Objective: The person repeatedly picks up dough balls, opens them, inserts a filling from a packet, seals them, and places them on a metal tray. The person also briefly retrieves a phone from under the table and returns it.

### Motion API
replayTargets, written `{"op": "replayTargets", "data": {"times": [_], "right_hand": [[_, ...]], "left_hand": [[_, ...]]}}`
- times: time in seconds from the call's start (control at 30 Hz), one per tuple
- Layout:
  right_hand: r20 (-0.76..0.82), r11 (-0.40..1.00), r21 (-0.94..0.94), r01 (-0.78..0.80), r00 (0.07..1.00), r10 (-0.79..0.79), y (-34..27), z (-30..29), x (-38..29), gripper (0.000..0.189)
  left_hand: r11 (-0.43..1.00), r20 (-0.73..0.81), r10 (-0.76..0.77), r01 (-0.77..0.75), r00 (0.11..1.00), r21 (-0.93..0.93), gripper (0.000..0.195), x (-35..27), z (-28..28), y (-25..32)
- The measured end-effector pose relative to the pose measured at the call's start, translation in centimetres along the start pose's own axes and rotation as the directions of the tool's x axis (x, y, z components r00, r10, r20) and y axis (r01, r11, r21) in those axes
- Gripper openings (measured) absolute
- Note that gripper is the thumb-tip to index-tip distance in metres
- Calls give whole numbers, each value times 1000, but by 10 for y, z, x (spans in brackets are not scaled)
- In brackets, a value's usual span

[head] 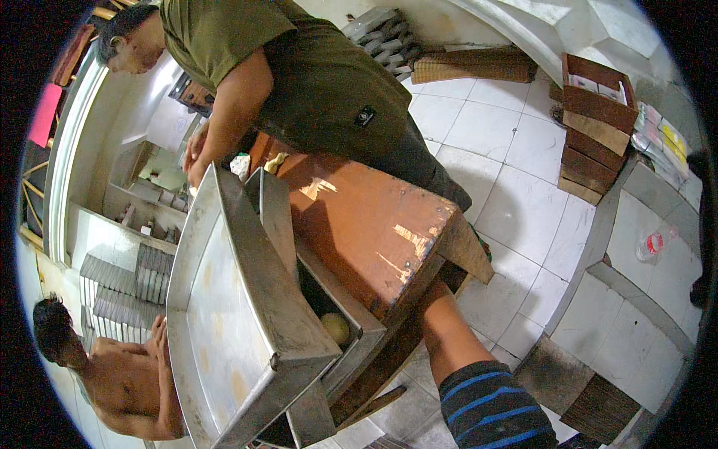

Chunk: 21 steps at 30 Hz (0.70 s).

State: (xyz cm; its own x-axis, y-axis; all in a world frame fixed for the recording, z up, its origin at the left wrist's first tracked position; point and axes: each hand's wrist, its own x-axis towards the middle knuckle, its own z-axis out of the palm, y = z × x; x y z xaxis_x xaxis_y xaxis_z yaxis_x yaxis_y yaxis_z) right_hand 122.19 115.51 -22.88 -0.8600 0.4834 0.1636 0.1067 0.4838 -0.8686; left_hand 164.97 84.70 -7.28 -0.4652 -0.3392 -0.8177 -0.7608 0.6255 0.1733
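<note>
Both my hands are out of view. Before me a large metal tray [224, 314] stands tilted on top of other metal trays, its inner face marked with brownish stains. Beneath it, a deeper metal tray [359, 325] holds a pale yellowish round lump [335, 328]. A narrower metal pan [277, 219] leans behind the large one. The trays rest on a brown wooden bench [348, 224] whose surface is chipped along its edge. A small pale yellow piece [275, 163] lies on the bench top.
A co-worker in an olive shirt [224, 39] leans over the bench's far end. Another person [134, 381] sits beyond the trays at lower left. A leg in striped shorts [493, 404] is beside the bench. Wooden drawers [594, 151] and a plastic bottle [650, 244] stand at right.
</note>
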Motion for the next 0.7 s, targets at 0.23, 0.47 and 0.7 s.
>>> {"op": "replayTargets", "data": {"times": [0.23, 0.47, 0.7], "right_hand": [[-250, 825, 137, 548, 825, -507, -250, -40, 137, 42], [-1, 988, -43, 151, 989, -151, -1, -31, 5, 43], [-204, 969, 238, -62, 973, 112, 50, -110, -172, 39]], "left_hand": [[999, -1, -33, 33, 999, -12, 59, -5, 6, -4], [999, 24, -36, 36, 999, 1, 58, -15, 11, -18], [1000, 64, -11, 12, 998, -2, 58, -36, 16, -88]]}}
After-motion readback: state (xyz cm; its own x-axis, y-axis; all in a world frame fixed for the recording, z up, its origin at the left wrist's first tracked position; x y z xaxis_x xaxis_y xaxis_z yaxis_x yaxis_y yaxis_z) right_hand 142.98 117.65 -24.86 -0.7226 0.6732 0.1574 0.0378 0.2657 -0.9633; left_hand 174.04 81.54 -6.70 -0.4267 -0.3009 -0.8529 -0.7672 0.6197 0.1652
